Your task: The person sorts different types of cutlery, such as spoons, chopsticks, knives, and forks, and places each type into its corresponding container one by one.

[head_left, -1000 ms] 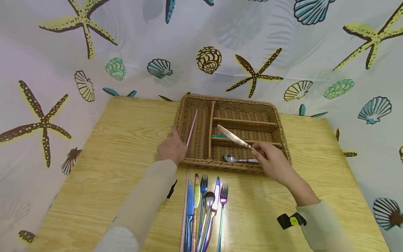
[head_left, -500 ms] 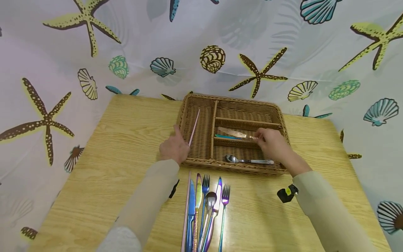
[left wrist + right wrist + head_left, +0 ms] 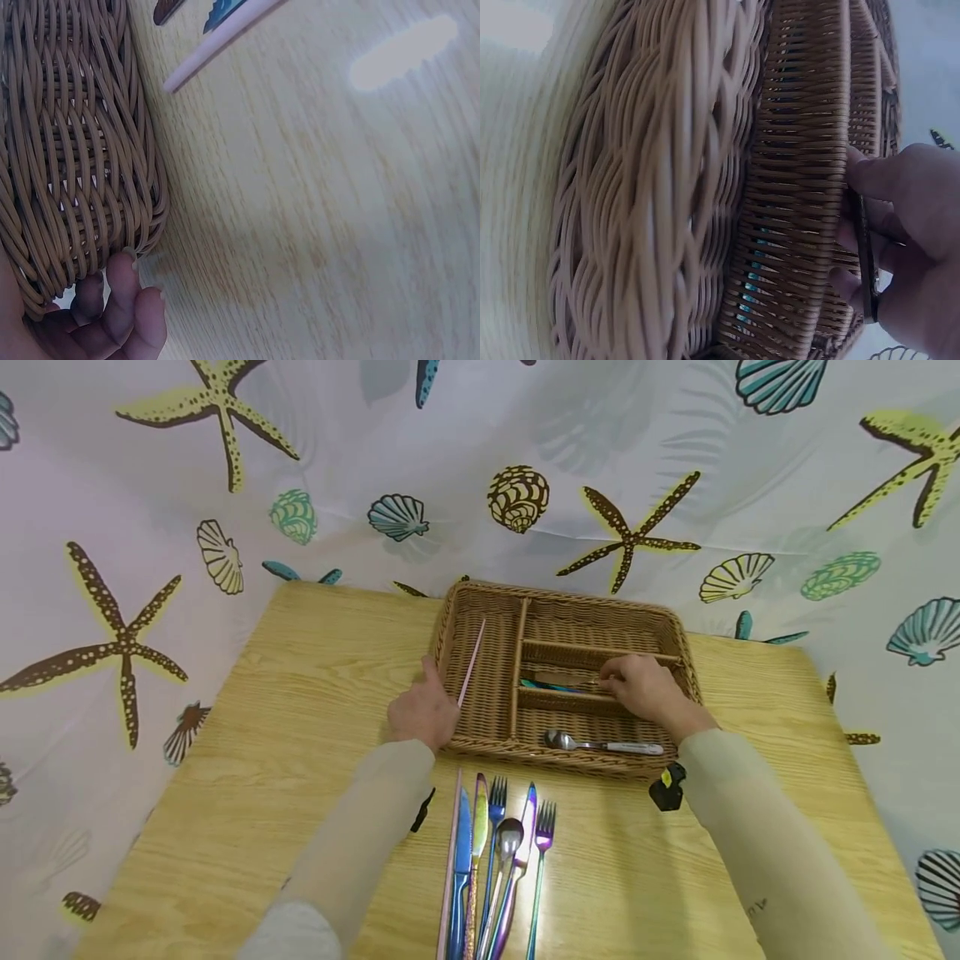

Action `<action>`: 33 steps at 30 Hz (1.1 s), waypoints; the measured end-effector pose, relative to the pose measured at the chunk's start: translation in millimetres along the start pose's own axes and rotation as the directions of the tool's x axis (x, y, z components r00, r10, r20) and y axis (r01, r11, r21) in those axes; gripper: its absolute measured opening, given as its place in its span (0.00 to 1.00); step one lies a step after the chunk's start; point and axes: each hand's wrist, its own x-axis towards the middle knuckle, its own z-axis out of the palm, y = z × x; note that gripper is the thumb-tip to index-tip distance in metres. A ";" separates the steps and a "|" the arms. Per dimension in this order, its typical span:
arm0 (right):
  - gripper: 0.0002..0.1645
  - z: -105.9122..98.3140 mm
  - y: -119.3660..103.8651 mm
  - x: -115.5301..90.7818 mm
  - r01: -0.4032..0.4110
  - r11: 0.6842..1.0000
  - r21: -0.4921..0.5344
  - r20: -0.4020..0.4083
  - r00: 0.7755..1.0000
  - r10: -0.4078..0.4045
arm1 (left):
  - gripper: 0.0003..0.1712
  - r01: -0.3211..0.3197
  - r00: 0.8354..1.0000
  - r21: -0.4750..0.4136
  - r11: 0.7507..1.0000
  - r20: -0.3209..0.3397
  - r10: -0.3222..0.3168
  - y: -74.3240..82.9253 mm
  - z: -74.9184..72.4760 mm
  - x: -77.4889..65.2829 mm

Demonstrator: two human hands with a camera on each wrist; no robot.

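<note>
The person's right hand [image 3: 641,687] pinches the handle of a copper-coloured table knife [image 3: 562,678], low in the middle right compartment of the wicker cutlery basket [image 3: 577,763]. In the right wrist view, the knife handle [image 3: 865,259] shows dark between thumb and fingers beside a divider. A slim blue-green utensil [image 3: 551,686] lies along the same compartment. At the basket's front left corner, the left hand [image 3: 423,712] grips the rim; its fingers [image 3: 120,300] curl at the wicker in the left wrist view. A pink chopstick [image 3: 471,664] leans in the long left compartment.
A spoon [image 3: 600,746] lies in the front right compartment. In front of the basket lie another pink chopstick [image 3: 450,868], a blue knife [image 3: 461,843], a gold knife [image 3: 480,822], a spoon [image 3: 510,837], a purple knife [image 3: 525,839] and forks [image 3: 544,831]. Patterned cloth [image 3: 450,443] hangs behind the table.
My right hand has lowered the copper-coloured knife from above the basket into the middle right compartment. The left hand stays at the rim. The view has shifted slightly.
</note>
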 end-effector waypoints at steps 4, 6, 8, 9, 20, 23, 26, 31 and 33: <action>0.14 2.2 2.7 7.9 -0.031 0.999 -0.027 0.081 0.996 0.033 | 0.41 0.006 1.000 -0.014 1.000 0.006 -0.006 0.4 -0.4 -0.5; 0.15 2.4 4.6 10.8 -0.046 0.998 -0.034 0.126 0.991 0.050 | 0.41 0.009 1.000 -0.015 1.000 0.011 -0.009 0.9 0.0 -0.2; 0.16 3.4 7.4 13.0 -0.062 0.998 -0.028 0.161 0.985 0.066 | 0.42 0.008 1.000 -0.016 1.000 0.014 -0.008 1.2 0.4 0.1; 0.16 4.1 9.1 14.2 -0.071 0.997 -0.019 0.174 0.982 0.074 | 0.42 0.005 1.000 -0.016 1.000 0.013 -0.005 1.1 0.9 0.4; 0.12 5.1 11.8 24.1 -0.125 0.992 0.011 0.222 0.968 0.120 | 0.40 -0.005 1.000 0.006 1.000 -0.027 0.005 0.1 2.2 0.7; 0.12 5.2 12.8 23.2 -0.138 0.990 0.026 0.219 0.967 0.130 | 0.40 -0.012 0.999 0.015 1.000 -0.031 0.013 0.8 1.6 0.4; 0.13 6.4 13.7 22.0 -0.139 0.989 0.049 0.202 0.971 0.126 | 0.40 -0.013 0.999 0.019 1.000 -0.033 0.014 0.6 1.8 0.6; 0.16 10.0 12.6 19.5 -0.139 0.989 0.052 0.159 0.979 0.129 | 0.41 -0.006 1.000 0.014 1.000 -0.026 0.007 -0.1 2.4 1.4; 0.18 11.8 12.7 18.1 -0.141 0.989 0.037 0.135 0.982 0.135 | 0.41 -0.008 1.000 0.012 1.000 -0.024 0.008 -0.4 2.5 1.5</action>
